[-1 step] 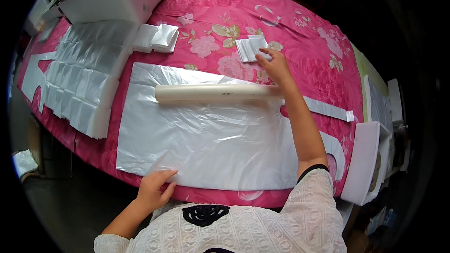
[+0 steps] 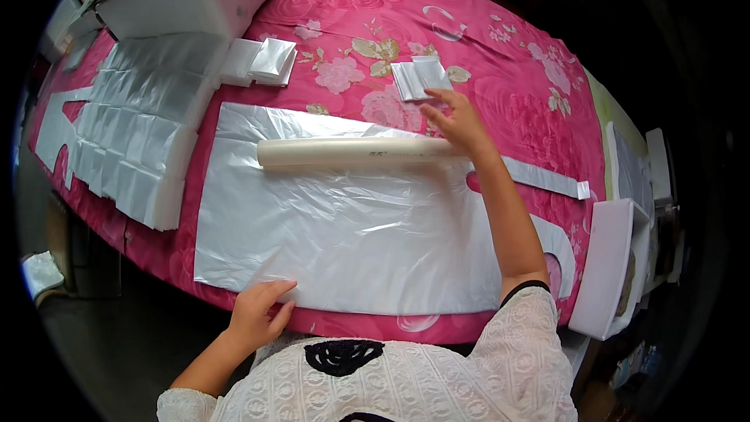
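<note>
So the main thing here is a big silvery plastic sheet (image 2: 351,242) lying flat and a bit wrinkled on the pink flowered worktop (image 2: 508,86), with a cream tube (image 2: 351,154) lying across its upper part. The tube's right end is tucked behind the right hand (image 2: 466,126) and wrist, so no clue how far it goes. It has some tiny dark marks, too small to make out.

The right hand hovers around the lower edge of a few folded silvery packets (image 2: 419,76): thumb and index apart, rest bent and partly hidden. Honestly can't tell if the fingertip touches the packets or is just beside them. The right forearm also covers part of the sheet, right where a narrow strip (image 2: 543,180) sticks out on the far side.

Left hand (image 2: 258,315) is at the sheet's near edge, index laid over the plastic, thumb spread away from it, nothing visibly pinched. Its other fingers are mostly out of sight underneath.

Over on the left there's a big spread of folded packets (image 2: 148,125) beneath a white box (image 2: 195,4) that's cut off up top. The white bin (image 2: 601,273) at right has something murky inside, can't identify it.
</note>
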`<state>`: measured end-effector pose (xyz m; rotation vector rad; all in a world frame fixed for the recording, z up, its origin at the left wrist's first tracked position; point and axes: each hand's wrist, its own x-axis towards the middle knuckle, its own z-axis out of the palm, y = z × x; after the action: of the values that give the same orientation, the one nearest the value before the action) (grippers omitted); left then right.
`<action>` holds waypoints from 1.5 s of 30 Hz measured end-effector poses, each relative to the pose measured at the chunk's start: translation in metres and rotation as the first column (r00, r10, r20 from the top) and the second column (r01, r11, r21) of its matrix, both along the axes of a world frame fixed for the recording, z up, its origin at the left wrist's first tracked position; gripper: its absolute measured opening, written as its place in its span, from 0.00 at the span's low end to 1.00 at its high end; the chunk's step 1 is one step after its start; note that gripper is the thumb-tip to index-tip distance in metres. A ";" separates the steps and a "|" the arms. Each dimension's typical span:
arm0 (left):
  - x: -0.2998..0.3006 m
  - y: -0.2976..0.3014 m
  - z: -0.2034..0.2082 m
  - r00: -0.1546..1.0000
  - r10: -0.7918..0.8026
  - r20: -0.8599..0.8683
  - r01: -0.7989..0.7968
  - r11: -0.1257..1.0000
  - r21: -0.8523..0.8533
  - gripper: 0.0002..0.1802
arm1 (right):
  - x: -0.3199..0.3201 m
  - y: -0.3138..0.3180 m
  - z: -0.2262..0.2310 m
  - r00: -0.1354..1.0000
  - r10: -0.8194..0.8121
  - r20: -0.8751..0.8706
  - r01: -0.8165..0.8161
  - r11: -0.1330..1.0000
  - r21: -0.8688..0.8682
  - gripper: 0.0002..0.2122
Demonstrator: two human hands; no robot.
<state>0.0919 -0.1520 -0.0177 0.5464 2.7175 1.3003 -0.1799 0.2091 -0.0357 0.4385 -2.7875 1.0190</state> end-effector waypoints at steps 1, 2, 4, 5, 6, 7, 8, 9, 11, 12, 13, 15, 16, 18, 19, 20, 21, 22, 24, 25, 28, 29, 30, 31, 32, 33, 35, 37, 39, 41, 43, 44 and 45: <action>-0.002 0.002 0.000 1.000 -0.023 -0.010 0.024 1.000 0.004 0.19 | 0.030 0.001 0.004 0.988 0.145 -0.059 -0.141 0.988 0.059 0.23; -0.003 0.005 0.001 0.999 -0.043 -0.027 0.043 0.999 0.002 0.19 | 0.053 0.000 0.007 0.988 0.147 -0.037 -0.139 0.978 0.157 0.23; -0.010 0.016 0.000 0.992 -0.109 -0.067 0.110 0.994 0.012 0.19 | 0.100 0.005 0.017 0.993 0.118 0.007 -0.113 0.926 0.360 0.23; -0.015 0.022 -0.001 0.985 -0.158 -0.063 0.158 0.987 -0.009 0.21 | 0.123 0.007 0.018 0.998 0.054 0.035 -0.063 0.936 0.348 0.24; -0.019 0.028 -0.002 0.976 -0.208 -0.058 0.207 0.978 -0.031 0.22 | 0.145 0.006 0.018 0.998 -0.011 0.063 -0.011 0.942 0.335 0.24; -0.025 0.038 -0.003 0.964 -0.258 -0.057 0.255 0.965 -0.054 0.24 | 0.168 0.004 0.018 0.993 -0.076 0.087 0.044 0.945 0.323 0.24; -0.030 0.051 -0.004 0.963 -0.264 -0.061 0.260 0.963 -0.069 0.28 | 0.195 -0.003 0.020 0.983 -0.128 0.128 0.089 0.956 0.278 0.24; -0.034 0.066 -0.006 0.961 -0.269 -0.067 0.263 0.961 -0.084 0.32 | 0.220 -0.012 0.019 0.962 -0.159 0.224 0.117 0.975 0.190 0.25; -0.039 0.089 -0.015 0.960 -0.266 -0.091 0.255 0.960 -0.112 0.39 | 0.260 -0.029 0.013 0.971 -0.074 0.228 0.064 0.997 0.053 0.27; -0.040 0.102 -0.024 0.957 -0.266 -0.112 0.254 0.961 -0.113 0.43 | 0.274 -0.034 0.005 0.982 -0.009 0.187 0.008 1.000 0.004 0.26; -0.040 0.114 -0.030 0.953 -0.273 -0.130 0.259 0.959 -0.113 0.46 | 0.284 -0.033 -0.005 0.988 0.049 0.145 -0.044 0.998 -0.042 0.25; -0.043 0.136 -0.036 0.931 -0.340 -0.134 0.328 0.939 -0.101 0.48 | 0.290 -0.021 -0.016 0.994 0.043 0.104 -0.051 0.996 0.071 0.24; -0.044 0.146 -0.037 0.920 -0.368 -0.134 0.357 0.929 -0.099 0.49 | 0.290 -0.013 -0.020 0.995 0.048 0.087 -0.058 0.991 0.123 0.24; -0.040 0.163 -0.033 0.903 -0.393 -0.174 0.368 0.916 -0.157 0.46 | 0.284 0.024 -0.026 0.997 -0.040 0.070 0.021 0.967 0.255 0.24; -0.038 0.170 -0.027 0.898 -0.405 -0.171 0.372 0.908 -0.195 0.45 | 0.280 0.049 -0.032 0.995 -0.087 0.041 0.071 0.951 0.302 0.24; -0.034 0.177 -0.023 0.895 -0.415 -0.167 0.373 0.898 -0.233 0.44 | 0.276 0.076 -0.032 0.984 -0.178 0.018 0.162 0.930 0.330 0.23; -0.031 0.183 -0.022 0.893 -0.421 -0.160 0.382 0.896 -0.228 0.44 | 0.271 0.111 -0.039 0.964 -0.264 -0.013 0.253 0.908 0.335 0.23; -0.027 0.189 -0.023 0.890 -0.428 -0.154 0.392 0.893 -0.221 0.43 | 0.270 0.149 -0.045 0.935 -0.341 -0.101 0.353 0.859 0.370 0.22; -0.022 0.198 -0.023 0.892 -0.429 -0.145 0.396 0.894 -0.209 0.42 | 0.276 0.200 -0.035 0.826 -0.552 -0.110 0.544 0.734 0.407 0.21; -0.019 0.202 -0.023 0.890 -0.434 -0.143 0.403 0.893 -0.202 0.42 | 0.284 0.227 -0.036 0.762 -0.628 -0.157 0.628 0.659 0.414 0.20; -0.014 0.212 -0.023 0.888 -0.437 -0.143 0.413 0.895 -0.167 0.41 | 0.308 0.278 -0.045 0.636 -0.734 -0.239 0.758 0.536 0.372 0.16; -0.013 0.213 -0.023 0.890 -0.432 -0.144 0.411 0.898 -0.159 0.40 | 0.309 0.279 -0.048 0.634 -0.727 -0.264 0.765 0.540 0.351 0.14; -0.012 0.215 -0.022 0.891 -0.431 -0.144 0.408 0.898 -0.164 0.40 | 0.311 0.281 -0.049 0.631 -0.720 -0.289 0.772 0.543 0.331 0.12; -0.011 0.215 -0.022 0.891 -0.430 -0.143 0.406 0.898 -0.170 0.40 | 0.312 0.278 -0.045 0.627 -0.714 -0.312 0.778 0.547 0.311 0.10; -0.010 0.216 -0.021 0.891 -0.430 -0.143 0.405 0.897 -0.175 0.40 | 0.311 0.274 -0.041 0.613 -0.719 -0.327 0.788 0.531 0.312 0.09; -0.010 0.217 -0.021 0.889 -0.433 -0.150 0.406 0.896 -0.179 0.40 | 0.310 0.270 -0.037 0.599 -0.724 -0.343 0.799 0.513 0.314 0.07; -0.010 0.219 -0.021 0.883 -0.440 -0.166 0.409 0.892 -0.190 0.40 | 0.308 0.258 -0.028 0.579 -0.706 -0.408 0.815 0.518 0.261 0.05; -0.010 0.221 -0.021 0.883 -0.441 -0.158 0.415 0.893 -0.174 0.39 | 0.310 0.243 -0.018 0.555 -0.659 -0.507 0.812 0.563 0.157 0.05; -0.011 0.219 -0.021 0.878 -0.445 -0.176 0.425 0.894 -0.141 0.38 | 0.303 0.204 0.002 0.605 -0.672 -0.427 0.760 0.648 0.057 0.06; -0.011 0.216 -0.016 0.854 -0.472 -0.219 0.468 0.881 -0.074 0.35 | 0.299 0.151 0.024 0.684 -0.672 -0.284 0.693 0.720 -0.034 0.06; -0.006 0.218 -0.008 0.913 -0.402 0.063 0.343 0.844 0.411 0.32 | 0.296 0.092 0.035 0.794 -0.601 -0.089 0.585 0.796 -0.155 0.07; -0.004 0.218 -0.006 0.891 -0.401 0.212 0.200 0.767 0.610 0.30 | 0.295 0.060 0.040 0.855 -0.518 0.006 0.504 0.830 -0.237 0.07; -0.009 0.216 -0.007 0.811 -0.421 0.406 0.064 0.754 0.654 0.29 | 0.298 0.033 0.037 0.910 -0.413 0.044 0.405 0.857 -0.318 0.07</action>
<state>0.0830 0.0642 -0.0242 0.4713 1.6652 1.9050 0.1183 0.2426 0.0014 -0.1790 -2.4590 1.3021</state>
